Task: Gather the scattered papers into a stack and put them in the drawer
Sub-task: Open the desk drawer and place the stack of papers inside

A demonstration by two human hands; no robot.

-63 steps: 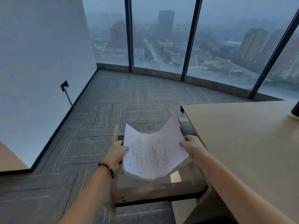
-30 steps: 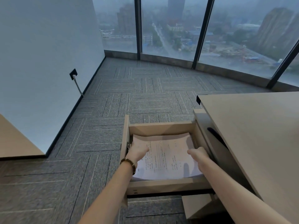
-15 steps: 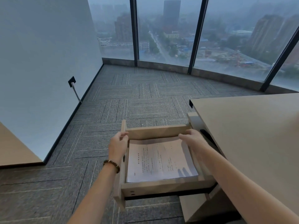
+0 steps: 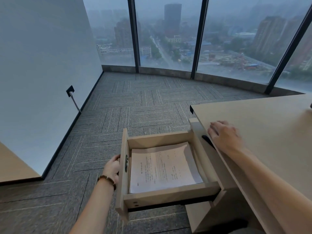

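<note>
The head camera looks down on an open drawer pulled out to the left from a pedestal under a light wooden desk. The stack of papers lies flat on the drawer's floor, printed side up. Its near and right edges sit close to the drawer walls, while a strip of bare drawer floor shows along its far edge.

The left hand is at the drawer front panel, fingers curled around the panel's outer face and top edge, gripping it. A beaded bracelet circles that wrist. The right hand lies palm down on the desk top near its left edge, fingers spread and flat, holding nothing.

The drawer's front panel stands upright at the far left of the pulled-out box, and the dark slide rail shows beneath the near side wall. To the left of the panel, the grey carpet runs open to the white wall and to the window glass beyond. A wall socket with a cable sits low on the wall, well apart from the drawer. Another wooden surface cuts into the lower left corner.
</note>
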